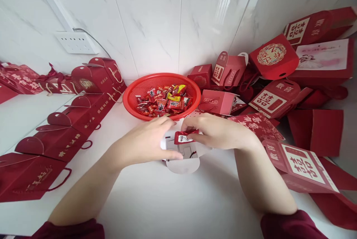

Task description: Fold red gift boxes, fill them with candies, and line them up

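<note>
An opened gift box (184,166) with a white inside stands on the white table, its near flap folded out toward me. My left hand (149,142) grips its left side, thumb at the near corner and fingers at the far edge. Between the thumb and fingers of my right hand (214,129) is a small red candy packet (182,138) with a white label, held over the box opening. Part of the packet is hidden by my fingers. Just behind the box sits a red plastic basket (129,99) holding several wrapped candies (161,105).
On the left, a row of closed red gift boxes (64,131) with rope handles runs back toward the tiled wall (156,19). Many red boxes (299,164) lie piled at odd angles on the right. A socket strip (76,42) is mounted on the wall.
</note>
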Tool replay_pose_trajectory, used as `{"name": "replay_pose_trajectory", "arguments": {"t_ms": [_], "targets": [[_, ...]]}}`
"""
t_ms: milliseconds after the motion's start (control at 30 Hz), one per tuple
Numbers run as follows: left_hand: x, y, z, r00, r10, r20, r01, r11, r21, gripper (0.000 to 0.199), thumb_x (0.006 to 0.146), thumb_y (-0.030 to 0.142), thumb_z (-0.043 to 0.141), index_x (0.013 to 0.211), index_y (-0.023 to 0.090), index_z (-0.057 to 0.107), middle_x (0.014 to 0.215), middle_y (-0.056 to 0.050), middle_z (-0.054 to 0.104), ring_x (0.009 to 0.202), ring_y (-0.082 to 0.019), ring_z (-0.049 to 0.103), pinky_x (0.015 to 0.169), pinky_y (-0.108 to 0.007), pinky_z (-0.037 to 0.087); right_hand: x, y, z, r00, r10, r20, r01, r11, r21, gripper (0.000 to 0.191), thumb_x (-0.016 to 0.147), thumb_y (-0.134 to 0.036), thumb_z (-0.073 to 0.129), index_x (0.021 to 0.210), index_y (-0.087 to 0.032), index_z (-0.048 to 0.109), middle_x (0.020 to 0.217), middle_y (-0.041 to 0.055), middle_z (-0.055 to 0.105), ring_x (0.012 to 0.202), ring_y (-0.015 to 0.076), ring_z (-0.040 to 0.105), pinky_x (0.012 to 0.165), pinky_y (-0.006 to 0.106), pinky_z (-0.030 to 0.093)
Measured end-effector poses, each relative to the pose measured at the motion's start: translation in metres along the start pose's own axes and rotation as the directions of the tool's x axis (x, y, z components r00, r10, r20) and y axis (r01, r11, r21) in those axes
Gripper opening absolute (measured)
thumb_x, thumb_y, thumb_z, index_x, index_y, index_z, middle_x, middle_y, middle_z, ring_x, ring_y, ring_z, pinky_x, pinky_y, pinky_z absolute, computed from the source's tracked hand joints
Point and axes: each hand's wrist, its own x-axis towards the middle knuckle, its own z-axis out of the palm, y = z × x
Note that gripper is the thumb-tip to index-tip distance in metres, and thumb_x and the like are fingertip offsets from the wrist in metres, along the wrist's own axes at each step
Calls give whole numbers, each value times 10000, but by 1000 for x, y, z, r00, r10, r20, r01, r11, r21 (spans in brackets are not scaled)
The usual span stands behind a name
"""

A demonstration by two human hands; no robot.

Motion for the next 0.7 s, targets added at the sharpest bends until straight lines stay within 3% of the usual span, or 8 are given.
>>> {"name": "replay_pose_trajectory", "arguments": {"t_ms": [67,167,267,400,567,700], "targets": [[2,-1,8,997,9,81,-10,1000,11,807,660,643,750,1360,320,508,1340,-47,597,1202,-329,573,910,-386,486,1,-1,2,998,36,55,-33,998,-44,150,896,-112,539,980,-150,656,891,42,685,744,154,585,647,255,400],[5,-2,18,993,18,116,-20,1000,21,852,617,558,798,1371,318,481,1360,-48,580,1262,-339,525,980,-393,451,9,0,12,988,19,153,-11,998,-55,134,888,-126,534,949,-155,649,855,32,668,704,138,559,596,241,367],[6,2,22,991,6,133,-15,997,70,840,597,510,815,1344,297,494,1291,-67,608,1228,-337,538,982,-402,442,21,2,32,967,38,251,-4,991,-133,131,874,-139,536,890,-145,666,854,57,677,677,148,559,533,247,336],[6,11,25,988,-48,144,29,991,134,790,603,484,813,1307,273,522,1257,-95,616,1167,-345,564,939,-409,448,35,1,59,928,161,336,-51,949,-312,201,834,-66,526,936,-86,698,828,101,693,584,165,554,481,272,322],[6,15,27,984,-80,162,55,986,156,780,623,485,807,1310,252,520,1276,-108,597,1136,-352,572,911,-404,456,42,-1,73,912,194,361,-80,948,-308,259,839,-55,563,1069,-49,682,941,130,704,668,186,604,550,276,405],[5,12,28,981,-96,171,74,988,135,748,641,503,794,1284,234,520,1243,-98,598,1029,-322,608,809,-370,480,41,0,69,924,204,324,-97,944,-315,296,870,-32,486,1109,-27,662,983,144,697,676,183,592,542,278,382]]}}
